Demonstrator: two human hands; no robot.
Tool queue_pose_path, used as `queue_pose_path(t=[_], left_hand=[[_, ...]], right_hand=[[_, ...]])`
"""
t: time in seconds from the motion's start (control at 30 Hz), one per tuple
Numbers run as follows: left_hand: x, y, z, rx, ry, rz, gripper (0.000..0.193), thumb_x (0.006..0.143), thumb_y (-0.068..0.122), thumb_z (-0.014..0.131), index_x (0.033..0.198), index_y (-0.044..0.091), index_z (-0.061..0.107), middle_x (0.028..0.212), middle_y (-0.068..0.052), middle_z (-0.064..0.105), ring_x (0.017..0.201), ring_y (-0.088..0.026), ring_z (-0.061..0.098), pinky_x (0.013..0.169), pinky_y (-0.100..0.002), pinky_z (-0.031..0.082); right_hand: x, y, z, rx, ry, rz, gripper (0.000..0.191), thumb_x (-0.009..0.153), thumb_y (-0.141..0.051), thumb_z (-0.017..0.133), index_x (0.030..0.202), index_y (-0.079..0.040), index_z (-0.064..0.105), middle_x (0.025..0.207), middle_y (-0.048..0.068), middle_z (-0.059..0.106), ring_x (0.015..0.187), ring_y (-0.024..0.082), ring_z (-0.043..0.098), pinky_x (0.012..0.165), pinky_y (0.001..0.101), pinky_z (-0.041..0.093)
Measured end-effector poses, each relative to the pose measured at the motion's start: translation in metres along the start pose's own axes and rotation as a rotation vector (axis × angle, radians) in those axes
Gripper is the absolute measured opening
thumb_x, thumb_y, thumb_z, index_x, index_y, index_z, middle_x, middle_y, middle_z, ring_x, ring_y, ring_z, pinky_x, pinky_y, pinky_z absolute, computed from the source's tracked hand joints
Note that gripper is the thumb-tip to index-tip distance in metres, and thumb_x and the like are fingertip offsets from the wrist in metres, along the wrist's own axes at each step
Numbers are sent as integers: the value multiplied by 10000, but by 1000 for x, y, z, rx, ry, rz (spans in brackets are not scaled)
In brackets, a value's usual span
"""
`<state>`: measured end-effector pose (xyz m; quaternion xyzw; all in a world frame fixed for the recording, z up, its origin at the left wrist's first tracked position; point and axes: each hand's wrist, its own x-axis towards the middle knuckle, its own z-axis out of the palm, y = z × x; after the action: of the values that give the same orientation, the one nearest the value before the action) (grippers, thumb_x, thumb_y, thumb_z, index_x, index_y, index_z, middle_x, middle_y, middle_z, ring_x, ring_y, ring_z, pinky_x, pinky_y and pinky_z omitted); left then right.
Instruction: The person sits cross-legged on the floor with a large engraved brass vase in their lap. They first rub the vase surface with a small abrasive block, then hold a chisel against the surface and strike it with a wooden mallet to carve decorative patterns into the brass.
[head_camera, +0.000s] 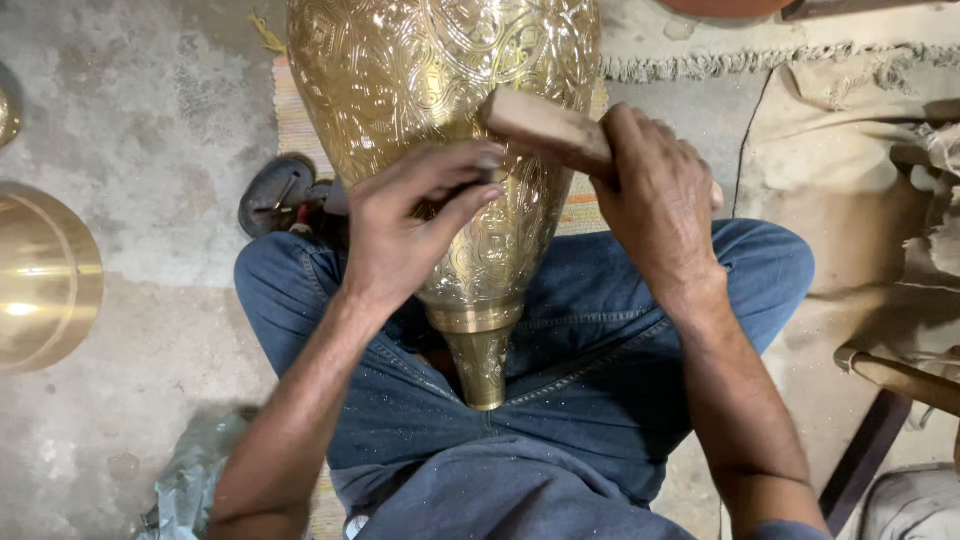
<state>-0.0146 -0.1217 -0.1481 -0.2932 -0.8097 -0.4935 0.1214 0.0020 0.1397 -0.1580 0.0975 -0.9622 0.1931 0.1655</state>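
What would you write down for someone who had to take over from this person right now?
Left hand: pinched shut on a small tool that is mostly hidden, its tip against the brass vase.
Right hand: grip closed around a wooden mallet, its head close to the left fingers.
The vase lies tilted across the lap on blue jeans, narrow neck pointing toward the body, wide body resting toward the woven mat.
Done: engraved patterns cover most of the surface in view.
Left: cannot tell how much; the far side is out of sight.
Nearby: a plain brass dish on the floor at left.
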Motion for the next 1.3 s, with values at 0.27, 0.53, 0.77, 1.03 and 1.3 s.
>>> queue_pose_path(t=[0.27, 0.53, 0.77, 1.03, 1.3], left_hand=[[13, 2, -6, 70, -186, -5, 320, 992, 178, 777, 1289, 95, 692, 1204, -139, 761, 1061, -201, 778, 850, -308, 700], [12, 7, -6, 176, -197, -43, 326, 974, 179, 792, 1267, 70, 701, 1071, -98, 787, 928, -177, 790, 769, -284, 690], [10, 8, -7, 143, -168, 11, 301, 987, 167, 791, 1257, 72, 700, 1095, -96, 774, 987, -180, 788, 809, -289, 688], [10, -2, -6, 196, -174, 74, 235, 1010, 175, 805, 1200, 77, 710, 1082, -99, 774, 969, -172, 785, 817, -284, 688], [11, -1, -7, 143, -157, 48, 218, 1014, 146, 789, 1205, 65, 724, 1075, -100, 777, 979, -169, 783, 808, -287, 687]], right_hand=[[-5, -1, -28, -118, 88, 73, 390, 943, -188, 844, 1291, -110, 686, 941, 62, 720, 797, 222, 668, 684, 405, 525], [-6, 3, -56, 290, 212, 5, 248, 971, -134, 831, 1171, -103, 688, 1095, 36, 735, 948, 191, 704, 843, 360, 566], [-1, 2, -44, 182, 157, -49, 142, 901, -112, 782, 970, -55, 672, 806, 35, 703, 704, 165, 686, 722, 360, 575], [-1, 0, -40, 213, 139, -72, 184, 1086, -113, 761, 985, -61, 616, 832, 41, 672, 711, 149, 676, 674, 320, 558], [-1, 2, -34, -235, 41, -153, 165, 947, -89, 808, 979, -64, 648, 763, 49, 674, 658, 171, 646, 685, 398, 535]])
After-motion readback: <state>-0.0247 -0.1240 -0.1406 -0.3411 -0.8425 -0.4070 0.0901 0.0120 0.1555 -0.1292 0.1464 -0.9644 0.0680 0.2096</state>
